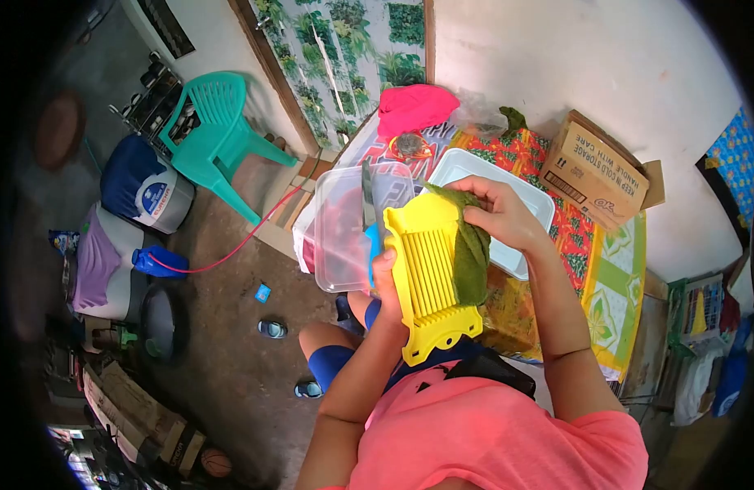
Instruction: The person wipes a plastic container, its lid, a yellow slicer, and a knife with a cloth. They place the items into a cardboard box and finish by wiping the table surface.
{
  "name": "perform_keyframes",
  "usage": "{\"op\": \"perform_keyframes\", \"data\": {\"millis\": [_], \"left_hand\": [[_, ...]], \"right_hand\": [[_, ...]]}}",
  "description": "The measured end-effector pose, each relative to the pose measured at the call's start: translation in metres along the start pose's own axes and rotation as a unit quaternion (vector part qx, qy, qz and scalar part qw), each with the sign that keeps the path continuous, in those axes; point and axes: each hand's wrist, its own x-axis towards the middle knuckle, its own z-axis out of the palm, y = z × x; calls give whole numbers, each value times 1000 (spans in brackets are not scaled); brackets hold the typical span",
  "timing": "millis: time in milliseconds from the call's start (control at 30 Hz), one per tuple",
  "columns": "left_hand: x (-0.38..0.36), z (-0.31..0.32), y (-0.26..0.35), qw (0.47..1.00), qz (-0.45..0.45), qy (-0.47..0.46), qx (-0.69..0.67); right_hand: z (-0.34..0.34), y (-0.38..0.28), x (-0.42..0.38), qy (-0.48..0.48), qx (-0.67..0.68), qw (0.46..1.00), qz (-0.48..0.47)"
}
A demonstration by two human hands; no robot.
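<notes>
My left hand [387, 286] grips the left edge of a ridged yellow plastic rack [430, 273], held tilted up in front of my chest. A dark green cloth [472, 260] is pinched in my right hand [504, 214] and lies against the rack's right side. Behind the rack sits a white plastic tray [540, 204], partly covered by my right hand. To the left, a clear plastic container or lid [332, 237] rests at the table edge. What looks like a knife [367, 192] with a blue handle lies over it, partly hidden by my left hand.
On the table [577, 245] are a pink cloth [414, 109], a small glass item [408, 145] and a cardboard box [602, 170]. A green plastic chair [218, 131] stands on the left. A pink hose [250, 237] runs to a blue jug [158, 260] on the floor.
</notes>
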Motion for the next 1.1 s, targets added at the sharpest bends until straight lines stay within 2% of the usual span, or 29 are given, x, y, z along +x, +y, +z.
{"op": "perform_keyframes", "data": {"millis": [100,133,167,233,267,333,367,400,433,500,533,600,733,833,900,933,967,1000,1067,1100], "left_hand": [[0,0,-3,997,-10,34,69],[2,0,-5,998,-8,29,53],[5,-2,-7,999,-6,23,37],[9,-21,-10,991,-43,-57,-113],[9,-26,-13,994,-42,-16,-101],[11,-30,-12,976,-78,-101,-177],[11,-29,-12,974,-88,-113,-177],[11,-23,-10,972,-97,-125,-176],[11,-18,-11,982,-77,-98,-145],[9,-7,-13,995,-31,-39,-82],[7,6,-11,999,-41,-19,8],[10,14,-14,999,-12,16,28],[9,35,-15,999,-2,21,42],[20,25,-14,996,21,-13,80],[26,24,-6,999,6,-37,-9],[27,25,2,998,3,-46,-49],[28,27,8,994,-1,-55,-89],[27,35,13,996,41,-46,-58],[28,40,19,997,69,-26,-35],[31,44,21,996,82,-18,-23]], "right_hand": [[5,-12,-8,68,-290,955,-16],[9,-9,-9,114,-321,938,-65],[7,-7,-7,195,-307,926,-102],[0,-6,-2,352,-270,879,-174],[-4,-12,-2,374,-193,884,-206],[4,-19,-1,312,-89,918,-227],[10,-27,-1,283,-36,929,-236],[20,-52,-14,200,-114,961,-156],[25,-44,-7,146,-180,931,-282],[30,-48,-9,104,-375,844,-369],[33,-48,-12,105,-420,821,-372],[41,-45,-18,106,-504,771,-375],[45,-35,-16,114,-384,870,-288],[27,-29,-20,-23,-250,949,-190],[10,-33,-30,59,-141,972,-179],[-6,-30,-33,100,41,971,-215],[-17,-27,-35,138,222,935,-241],[-17,-26,-37,150,298,922,-195],[-11,-25,-47,171,442,875,-101],[1,-18,-50,179,416,888,-76]]}}
